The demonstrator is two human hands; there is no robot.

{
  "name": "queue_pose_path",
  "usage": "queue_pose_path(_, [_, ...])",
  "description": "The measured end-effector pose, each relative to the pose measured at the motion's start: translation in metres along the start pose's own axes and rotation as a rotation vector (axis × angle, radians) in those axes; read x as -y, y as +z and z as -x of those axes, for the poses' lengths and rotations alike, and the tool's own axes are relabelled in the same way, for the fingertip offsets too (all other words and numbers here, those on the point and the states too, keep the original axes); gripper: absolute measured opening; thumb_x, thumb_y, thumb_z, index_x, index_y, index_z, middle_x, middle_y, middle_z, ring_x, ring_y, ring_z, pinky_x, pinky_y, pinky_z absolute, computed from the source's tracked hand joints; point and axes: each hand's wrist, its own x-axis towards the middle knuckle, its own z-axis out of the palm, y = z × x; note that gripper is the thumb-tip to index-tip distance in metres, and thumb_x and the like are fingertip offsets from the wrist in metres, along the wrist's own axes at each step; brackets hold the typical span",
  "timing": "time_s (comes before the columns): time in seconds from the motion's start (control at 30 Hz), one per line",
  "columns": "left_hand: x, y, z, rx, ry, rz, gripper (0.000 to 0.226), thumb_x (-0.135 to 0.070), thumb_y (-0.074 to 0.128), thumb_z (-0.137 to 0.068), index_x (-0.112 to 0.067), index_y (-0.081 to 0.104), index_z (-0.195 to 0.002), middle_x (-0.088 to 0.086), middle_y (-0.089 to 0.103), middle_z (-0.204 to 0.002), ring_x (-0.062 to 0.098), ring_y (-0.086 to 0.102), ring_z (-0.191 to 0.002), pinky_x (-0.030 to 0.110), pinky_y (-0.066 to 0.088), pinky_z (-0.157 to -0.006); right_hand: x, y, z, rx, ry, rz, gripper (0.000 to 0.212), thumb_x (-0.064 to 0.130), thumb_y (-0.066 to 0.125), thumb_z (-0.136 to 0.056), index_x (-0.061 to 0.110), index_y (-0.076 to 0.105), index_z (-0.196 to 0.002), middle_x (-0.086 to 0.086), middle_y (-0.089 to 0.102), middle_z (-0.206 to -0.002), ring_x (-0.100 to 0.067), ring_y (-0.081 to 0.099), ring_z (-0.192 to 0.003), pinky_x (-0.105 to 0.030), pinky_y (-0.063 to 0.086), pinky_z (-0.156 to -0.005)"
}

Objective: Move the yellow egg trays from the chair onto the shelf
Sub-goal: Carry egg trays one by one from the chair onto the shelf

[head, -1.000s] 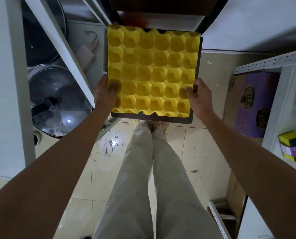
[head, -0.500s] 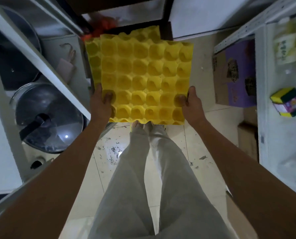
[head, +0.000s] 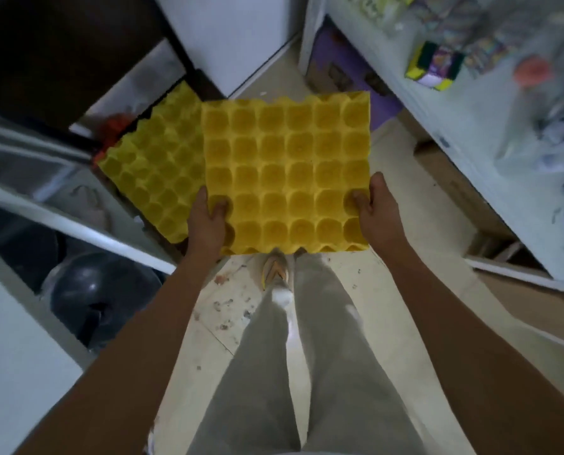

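Second yellow egg tray (head: 152,165) just left of left hand, resting on dark chair (head: 61,54), left hand (head: 207,224) clamped on held yellow egg tray (head: 287,175), thumb on top, right hand (head: 377,213) gripping opposite edge likewise, white shelf (head: 503,178) off to right

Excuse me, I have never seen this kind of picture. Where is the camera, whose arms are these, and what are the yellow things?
There is no machine here. The camera sits on a person's head and looks down, so you see that person's own arms, grey trousers and one shoe on the tiled floor. The left hand and right hand each grip one side of a yellow egg tray, which is held in the air. A second yellow tray lies behind it to the left, on a dark seat that is mostly hidden. On the right stands a white shelf with blurred packets.
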Motion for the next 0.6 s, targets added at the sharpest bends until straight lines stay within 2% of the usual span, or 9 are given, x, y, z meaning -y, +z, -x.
queue_pose_path(0.17, [-0.048,0.016,0.041,0.146,0.213,-0.064,0.03,-0.026,0.052,-0.102,-0.029,0.054,-0.131,-0.007,0.063,-0.121,0.016,0.059,-0.112,0.042,0.05,-0.097,-0.013,-0.057,0.076,-0.146,0.178,-0.019,0.021,0.022,0.052,-0.103,0.015,0.036,-0.092,0.0,0.045,-0.068,-0.016,0.047,-0.06,-0.032,0.035,-0.053])
queue_pose_path(0.3, [-0.085,0.041,0.074,0.21,0.292,-0.171,0.023,-0.028,0.054,-0.1,-0.02,0.06,-0.121,0.001,0.067,-0.112,0.024,0.063,-0.105,0.048,0.052,-0.091,-0.031,-0.099,0.137,-0.27,0.332,-0.087,0.02,0.024,0.058,-0.101,0.013,0.044,-0.09,-0.009,0.056,-0.075,-0.025,0.053,-0.068,-0.033,0.041,-0.057])
queue_pose_path(0.37, [-0.104,0.051,0.094,0.234,0.326,-0.202,0.02,-0.028,0.055,-0.098,-0.019,0.063,-0.115,0.002,0.068,-0.105,0.026,0.064,-0.099,0.045,0.053,-0.085,-0.038,-0.117,0.165,-0.323,0.402,-0.147,0.017,0.024,0.059,-0.1,0.015,0.049,-0.091,-0.01,0.061,-0.08,-0.026,0.056,-0.071,-0.03,0.042,-0.057])
queue_pose_path(0.47, [-0.129,0.064,0.129,0.27,0.346,-0.17,0.011,-0.024,0.057,-0.093,-0.024,0.064,-0.101,-0.006,0.067,-0.092,0.017,0.066,-0.087,0.033,0.05,-0.068,-0.046,-0.142,0.204,-0.38,0.465,-0.226,0.006,0.022,0.058,-0.097,0.022,0.052,-0.094,-0.005,0.065,-0.084,-0.027,0.062,-0.076,-0.028,0.045,-0.057])
queue_pose_path(0.6, [-0.154,0.07,0.184,0.314,0.304,-0.142,0.022,-0.014,0.055,-0.086,-0.034,0.062,-0.089,-0.011,0.066,-0.086,0.006,0.063,-0.078,0.023,0.043,-0.059,-0.044,-0.171,0.259,-0.418,0.505,-0.323,0.013,0.012,0.058,-0.089,0.024,0.056,-0.094,-0.015,0.07,-0.083,-0.034,0.066,-0.079,-0.031,0.05,-0.059])
